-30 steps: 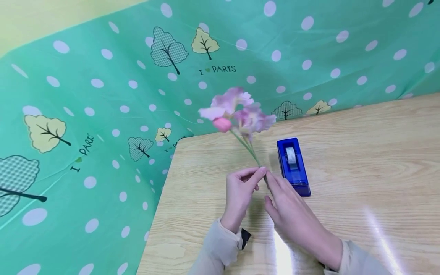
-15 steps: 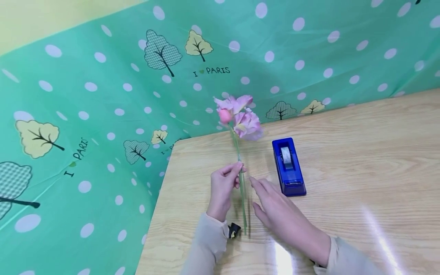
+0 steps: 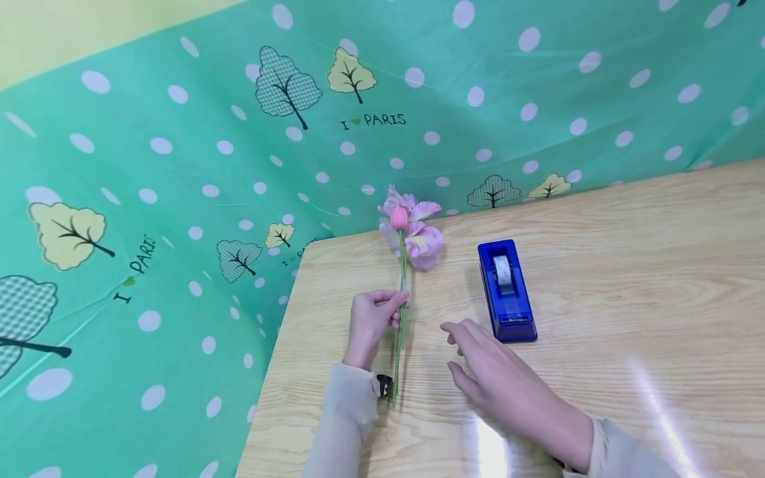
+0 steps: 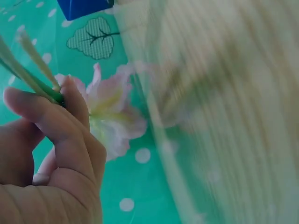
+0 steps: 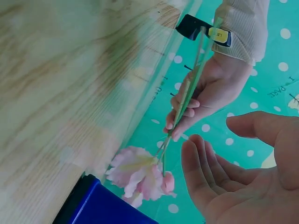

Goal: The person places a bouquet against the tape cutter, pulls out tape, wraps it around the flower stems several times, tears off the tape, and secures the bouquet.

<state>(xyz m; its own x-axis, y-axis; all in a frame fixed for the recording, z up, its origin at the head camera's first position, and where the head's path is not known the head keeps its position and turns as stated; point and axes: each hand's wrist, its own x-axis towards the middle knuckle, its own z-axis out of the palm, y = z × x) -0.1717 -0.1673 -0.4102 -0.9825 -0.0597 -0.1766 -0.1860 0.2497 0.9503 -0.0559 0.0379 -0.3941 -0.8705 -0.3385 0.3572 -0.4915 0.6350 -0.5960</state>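
My left hand (image 3: pixel 373 322) pinches the green stems (image 3: pixel 399 332) of artificial flowers partway along their length. At the far end are pink-purple ruffled blooms (image 3: pixel 423 244) and a pink bud (image 3: pixel 399 217). The left wrist view shows the stems (image 4: pixel 32 74) between thumb and fingertips, with a bloom (image 4: pixel 114 112) beyond. To the right of the stems, my right hand (image 3: pixel 496 372) hovers over the table, fingers loosely bent and holding nothing. In the right wrist view, the palm (image 5: pixel 247 186) faces the stems across a gap.
A blue tape dispenser (image 3: pixel 508 292) with a roll of tape stands on the wooden table (image 3: pixel 645 279), just beyond my right hand. A green dotted cloth with trees (image 3: pixel 382 86) hangs behind and to the left. A small black device (image 5: pixel 191 27) sits at the left cuff.
My left hand has carried the flowers left and lower, the stems turning more upright in view. My right hand has let go of the stems and stands apart from them.
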